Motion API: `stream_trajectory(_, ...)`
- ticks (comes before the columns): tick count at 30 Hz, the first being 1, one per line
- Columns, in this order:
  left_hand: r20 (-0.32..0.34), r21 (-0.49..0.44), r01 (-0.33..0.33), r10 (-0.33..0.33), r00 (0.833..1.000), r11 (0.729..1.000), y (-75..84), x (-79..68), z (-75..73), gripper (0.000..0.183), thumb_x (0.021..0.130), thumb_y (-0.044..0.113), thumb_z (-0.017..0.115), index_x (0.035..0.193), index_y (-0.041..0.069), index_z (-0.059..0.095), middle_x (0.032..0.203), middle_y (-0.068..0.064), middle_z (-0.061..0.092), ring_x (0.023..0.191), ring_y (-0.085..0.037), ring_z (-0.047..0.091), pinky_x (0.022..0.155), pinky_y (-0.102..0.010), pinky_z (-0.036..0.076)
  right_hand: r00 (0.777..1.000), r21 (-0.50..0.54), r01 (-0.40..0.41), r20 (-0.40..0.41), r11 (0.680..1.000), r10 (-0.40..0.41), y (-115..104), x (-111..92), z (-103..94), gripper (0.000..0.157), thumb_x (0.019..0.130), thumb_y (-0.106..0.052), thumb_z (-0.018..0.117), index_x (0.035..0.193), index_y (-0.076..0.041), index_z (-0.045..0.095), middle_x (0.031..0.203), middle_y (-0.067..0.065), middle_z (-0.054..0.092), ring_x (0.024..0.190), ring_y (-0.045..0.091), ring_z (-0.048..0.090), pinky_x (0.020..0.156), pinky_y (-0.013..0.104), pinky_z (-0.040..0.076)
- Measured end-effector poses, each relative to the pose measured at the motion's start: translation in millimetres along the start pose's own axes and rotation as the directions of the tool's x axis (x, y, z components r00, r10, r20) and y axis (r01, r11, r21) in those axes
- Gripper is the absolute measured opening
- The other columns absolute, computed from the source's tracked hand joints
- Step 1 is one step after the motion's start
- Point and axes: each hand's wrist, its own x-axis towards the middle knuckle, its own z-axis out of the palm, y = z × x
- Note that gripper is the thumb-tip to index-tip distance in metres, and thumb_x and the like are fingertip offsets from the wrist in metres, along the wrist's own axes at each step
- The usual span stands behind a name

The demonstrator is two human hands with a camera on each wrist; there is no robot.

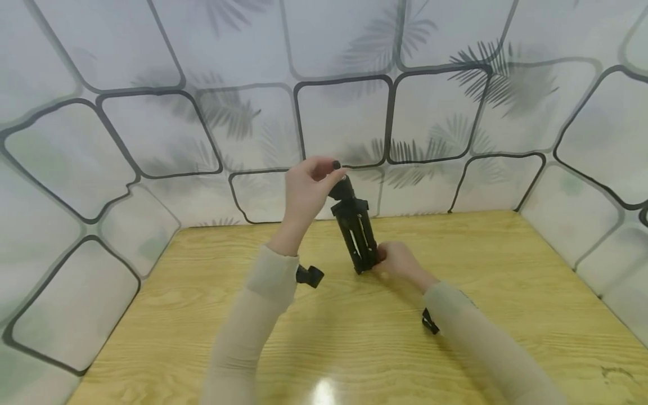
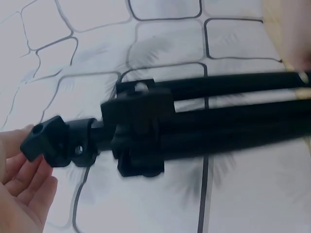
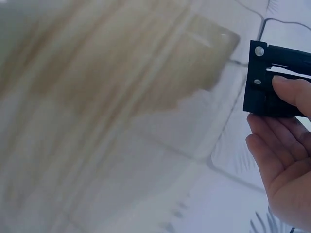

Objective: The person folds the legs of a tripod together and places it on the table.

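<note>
A black tripod (image 1: 360, 235) with its legs folded together slants above the table, its head up and to the left. At its top, the thumb and fingers of my left hand (image 1: 306, 190) pinch the small tilting head (image 2: 54, 141). Lower down, my right hand (image 1: 400, 263) grips the leg ends, thumb on one side and fingers beneath in the right wrist view. Bright rivets (image 3: 259, 51) show at the end of the legs there. In the left wrist view the legs (image 2: 233, 119) run off to the right, side by side.
A wood-grain table (image 1: 192, 315) lies below the hands. Behind it and at both sides stand pale walls (image 1: 344, 121) patterned with dark rounded outlines and grey leaves. Black wrist-worn pieces (image 1: 310, 276) stick out by both sleeves.
</note>
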Motion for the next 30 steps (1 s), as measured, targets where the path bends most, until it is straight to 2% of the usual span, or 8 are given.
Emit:
stream_trajectory(5, 0.013, -0.005, 0.014, -0.014, 1.0, 1.0, -10.6, -10.9, -27.5, 0.024, 0.064, 0.025, 0.064, 0.078, 0.006, 0.06, 0.07, 0.0, 0.057, 0.062, -0.005, 0.052, 0.059, -0.018, 0.042, 0.997, -0.07, 0.041, -0.064, 0.997, -0.045, 9.9, -3.8, -15.9, 0.018, 0.056, -0.015, 0.07, 0.068, -0.009, 0.057, 0.065, -0.001, 0.056, 0.062, 0.015, 0.051, 0.058, 0.031, 0.04)
stream_trajectory(11, 0.066, 0.023, 0.13, -0.131, 0.989, 0.991, -37.0, -26.8, -52.8, 0.024, 0.065, 0.023, 0.064, 0.079, 0.004, 0.06, 0.072, -0.005, 0.056, 0.064, -0.013, 0.051, 0.056, -0.026, 0.04, 0.997, -0.158, 0.048, -0.048, 0.986, -0.057, 16.7, -9.3, -33.4, 0.016, 0.062, -0.011, 0.065, 0.076, -0.008, 0.059, 0.073, 0.003, 0.057, 0.068, 0.019, 0.052, 0.06, 0.035, 0.04)
stream_trajectory(13, 0.104, 0.015, 0.161, -0.162, 0.981, 0.987, -85.0, -28.0, -54.9, 0.025, 0.064, 0.027, 0.064, 0.08, 0.008, 0.06, 0.073, -0.004, 0.056, 0.065, -0.014, 0.051, 0.054, -0.026, 0.04, 0.998, -0.183, 0.045, -0.035, 0.982, -0.052, 18.7, -11.2, -37.9, 0.018, 0.063, -0.011, 0.064, 0.079, -0.007, 0.058, 0.075, 0.004, 0.057, 0.069, 0.02, 0.052, 0.06, 0.035, 0.041)
stream_trajectory(18, 0.197, 0.092, 0.165, -0.18, 0.964, 0.982, -253.2, -35.5, -51.9, 0.028, 0.063, 0.034, 0.063, 0.087, 0.021, 0.059, 0.076, 0.003, 0.056, 0.067, -0.01, 0.051, 0.048, -0.03, 0.04, 0.999, -0.262, 0.039, -0.011, 0.964, -0.043, 24.0, -15.3, -47.3, 0.022, 0.065, -0.01, 0.063, 0.085, -0.003, 0.057, 0.08, 0.007, 0.057, 0.07, 0.021, 0.052, 0.06, 0.035, 0.041)
stream_trajectory(20, 0.241, 0.183, 0.188, -0.229, 0.943, 0.965, -268.7, -43.5, -54.9, 0.029, 0.064, 0.039, 0.06, 0.088, 0.023, 0.058, 0.079, 0.004, 0.055, 0.07, -0.011, 0.05, 0.047, -0.038, 0.038, 0.999, -0.289, 0.038, -0.004, 0.957, -0.041, 25.2, -16.6, -50.1, 0.023, 0.065, -0.01, 0.063, 0.087, -0.003, 0.057, 0.083, 0.008, 0.056, 0.073, 0.023, 0.052, 0.061, 0.035, 0.041)
stream_trajectory(24, 0.34, 0.306, 0.295, -0.393, 0.854, 0.905, -192.3, -59.6, -68.2, 0.033, 0.067, 0.039, 0.057, 0.09, 0.016, 0.057, 0.086, -0.001, 0.054, 0.08, -0.017, 0.049, 0.055, -0.041, 0.04, 1.0, -0.336, 0.027, 0.004, 0.941, -0.027, 24.6, -18.1, -53.2, 0.025, 0.066, -0.011, 0.062, 0.088, -0.003, 0.057, 0.087, 0.01, 0.056, 0.076, 0.025, 0.051, 0.064, 0.036, 0.04)
stream_trajectory(26, 0.378, 0.327, 0.3, -0.416, 0.827, 0.896, -165.7, -65.4, -71.1, 0.035, 0.068, 0.038, 0.056, 0.09, 0.011, 0.056, 0.087, -0.003, 0.053, 0.081, -0.019, 0.048, 0.06, -0.037, 0.04, 1.0, -0.36, 0.028, 0.006, 0.933, -0.027, 24.0, -18.0, -54.0, 0.024, 0.066, -0.01, 0.062, 0.088, -0.002, 0.056, 0.087, 0.011, 0.056, 0.076, 0.025, 0.051, 0.064, 0.037, 0.04)
stream_trajectory(30, 0.427, 0.367, 0.288, -0.436, 0.792, 0.884, -154.8, -72.8, -69.1, 0.033, 0.069, 0.032, 0.057, 0.089, 0.006, 0.056, 0.083, -0.004, 0.053, 0.076, -0.018, 0.049, 0.06, -0.031, 0.041, 0.999, -0.394, 0.037, 0.021, 0.918, -0.031, 23.6, -17.6, -55.3, 0.024, 0.066, -0.009, 0.062, 0.088, -0.002, 0.056, 0.086, 0.011, 0.056, 0.073, 0.025, 0.052, 0.061, 0.036, 0.041)
